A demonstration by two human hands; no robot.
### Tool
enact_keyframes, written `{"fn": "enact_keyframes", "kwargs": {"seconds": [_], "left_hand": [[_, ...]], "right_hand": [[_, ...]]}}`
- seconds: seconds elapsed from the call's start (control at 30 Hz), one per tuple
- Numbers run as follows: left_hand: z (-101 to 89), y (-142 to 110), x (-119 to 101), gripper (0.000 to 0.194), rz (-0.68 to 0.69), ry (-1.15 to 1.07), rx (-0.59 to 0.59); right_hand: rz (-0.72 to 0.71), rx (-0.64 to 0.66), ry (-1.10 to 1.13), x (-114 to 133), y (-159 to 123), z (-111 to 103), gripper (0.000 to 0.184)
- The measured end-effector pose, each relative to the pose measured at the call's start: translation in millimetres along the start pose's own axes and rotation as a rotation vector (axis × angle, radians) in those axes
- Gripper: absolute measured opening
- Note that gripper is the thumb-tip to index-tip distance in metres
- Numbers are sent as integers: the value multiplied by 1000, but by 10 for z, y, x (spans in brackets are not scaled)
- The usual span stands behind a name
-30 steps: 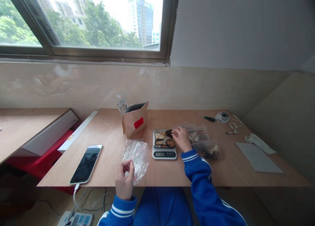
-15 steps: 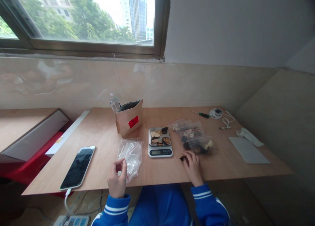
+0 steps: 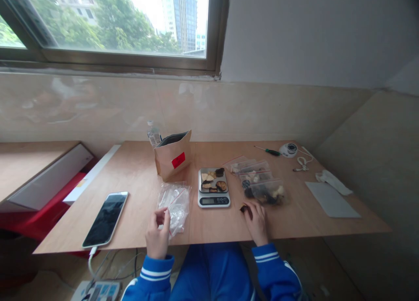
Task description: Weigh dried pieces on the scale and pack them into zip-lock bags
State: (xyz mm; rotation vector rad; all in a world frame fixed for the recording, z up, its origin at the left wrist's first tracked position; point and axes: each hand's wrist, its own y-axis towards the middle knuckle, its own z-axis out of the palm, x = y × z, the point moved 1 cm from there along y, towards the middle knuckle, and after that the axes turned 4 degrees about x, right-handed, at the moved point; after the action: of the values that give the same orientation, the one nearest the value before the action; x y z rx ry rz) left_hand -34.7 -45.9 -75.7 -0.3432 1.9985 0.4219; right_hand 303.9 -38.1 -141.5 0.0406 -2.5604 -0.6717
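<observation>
A black smartphone lies left of the brown paper bag with a red label, and a clear plastic water bottle stands just behind that bag. Well to its right lie a green-handled screwdriver, a small round white device and a grey flat sheet

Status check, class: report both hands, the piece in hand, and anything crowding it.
Left hand pinching empty clear bag. Right hand on dark piece on table. Filled bags close behind; scale alongside.
</observation>
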Motion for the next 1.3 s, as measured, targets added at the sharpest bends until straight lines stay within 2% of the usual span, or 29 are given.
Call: {"fn": "enact_keyframes", "kwargs": {"seconds": [0.13,0.23,0.3,0.37,0.43,0.53,0.6,0.67,0.83,0.97,1.13,1.3], "left_hand": [[31,206,-92,41,39,56,-24],[141,439,-273,45,178,153,-45],[301,572,-444,41,283,166,-21],[546,672,-629,35,388,155,98],[846,751,-788,31,452,197,273],[1279,863,-916,35,459,445,528],[1478,934,-934,37,446,502,606],[1596,984,-924,34,430,527,644],[1681,990,-901,31,373,583,635],[1723,942,-904,23,324,564,571],[1738,943,-916,15,297,395,493],[1604,1034,-967,17,289,131,466]], "right_hand": [[-32,-56,-13,21,9,-11,22],[-48,-89,-25,33,16,-16,22],[-50,-98,-24,41,19,-19,22],[-39,-106,-17,50,21,-22,21],[-23,-106,-8,59,23,-25,20],[-9,-100,5,66,20,-29,20],[-3,-98,10,66,11,-34,20],[3,-85,15,70,2,-43,19],[36,-89,68,180,86,-87,19],[74,-110,193,393,401,-97,20],[57,-87,259,637,976,-18,20],[-31,0,210,838,1348,133,20]]}}
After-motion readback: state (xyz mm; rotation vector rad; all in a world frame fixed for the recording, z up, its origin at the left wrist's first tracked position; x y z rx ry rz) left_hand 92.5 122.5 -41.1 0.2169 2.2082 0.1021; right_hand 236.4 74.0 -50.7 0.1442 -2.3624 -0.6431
